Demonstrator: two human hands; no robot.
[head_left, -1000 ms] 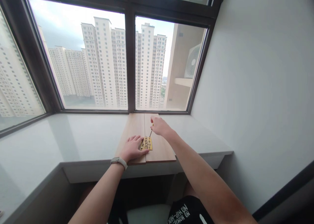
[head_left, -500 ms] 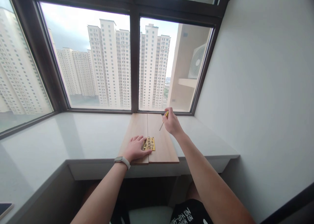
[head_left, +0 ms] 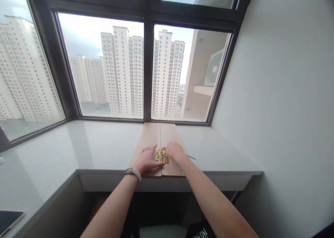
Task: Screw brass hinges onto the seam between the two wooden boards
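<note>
Two pale wooden boards (head_left: 148, 135) lie side by side on the white sill, a narrow seam between them. A brass-coloured butt hinge (head_left: 162, 155) sits across the seam, unfolded flat, with small screws on its leaves. My left hand (head_left: 148, 160) rests on the left board, fingers spread, its thumb along the hinge's near edge. My right hand (head_left: 174, 149) is curled over the right board, fingertips at the hinge's upper right corner. A thin screwdriver (head_left: 191, 157) shaft sticks out to the right from under that hand; its handle is hidden.
The white sill (head_left: 104, 144) spreads out on both sides of the boards, its front edge close to my forearms. A dark flat device (head_left: 10, 222) lies at the lower left. The window frame (head_left: 148, 67) stands behind, and a white wall (head_left: 281, 92) rises on the right.
My right hand has come down and toward me, from above the right board to the hinge. The screwdriver shaft now points right instead of down-left. My left hand stays beside the hinge.
</note>
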